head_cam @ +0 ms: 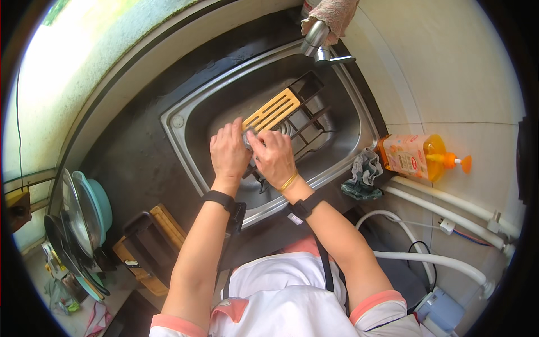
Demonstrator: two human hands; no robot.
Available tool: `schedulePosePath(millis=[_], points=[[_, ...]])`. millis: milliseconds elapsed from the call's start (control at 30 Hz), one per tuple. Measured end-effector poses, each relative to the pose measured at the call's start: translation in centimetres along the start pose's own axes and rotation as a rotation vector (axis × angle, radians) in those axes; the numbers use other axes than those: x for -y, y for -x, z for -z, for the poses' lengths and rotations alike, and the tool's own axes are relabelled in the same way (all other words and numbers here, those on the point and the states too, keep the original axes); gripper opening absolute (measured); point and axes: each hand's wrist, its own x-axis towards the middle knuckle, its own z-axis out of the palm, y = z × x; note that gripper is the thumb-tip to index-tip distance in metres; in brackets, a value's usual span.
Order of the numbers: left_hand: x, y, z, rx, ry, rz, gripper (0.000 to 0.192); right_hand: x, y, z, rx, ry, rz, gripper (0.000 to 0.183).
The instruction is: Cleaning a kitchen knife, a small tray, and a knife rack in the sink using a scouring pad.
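Note:
Over the stainless steel sink (pixel 198 130), my left hand (pixel 228 148) grips the near end of a slotted wooden board (pixel 273 109). The board lies slantwise on a dark wire rack (pixel 309 120) standing in the basin. Between the thumb and fingers of my right hand (pixel 276 156) is a grey scrubber, apparently steel wool (pixel 247 138), pressed at the board's near end. My fingers cover that end and part of the rack. A coiled pale round part, possibly the drain (pixel 286 127), shows beneath the rack.
A cloth drapes the faucet (pixel 315 38) at the sink's far corner. To the right are a crumpled rag (pixel 365 175), an orange soap pump bottle (pixel 414 158) and white pipes (pixel 446 210). Cutting boards (pixel 168 223), a teal basin (pixel 101 206) and pans stand at left.

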Motion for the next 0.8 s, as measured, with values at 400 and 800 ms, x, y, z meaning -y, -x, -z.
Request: schedulePosePath(millis=[400,800], points=[[1.8,1.0,3.8,0.186,0.121,-0.057,0.107,-2.8,-1.1,2.4,-0.045,0.092,-0.166,0.036],[4.8,3.9,0.8,0.255,0.557,0.222,0.059,2.0,0.0,-0.3,0.163,-0.043,0.029,0.022]])
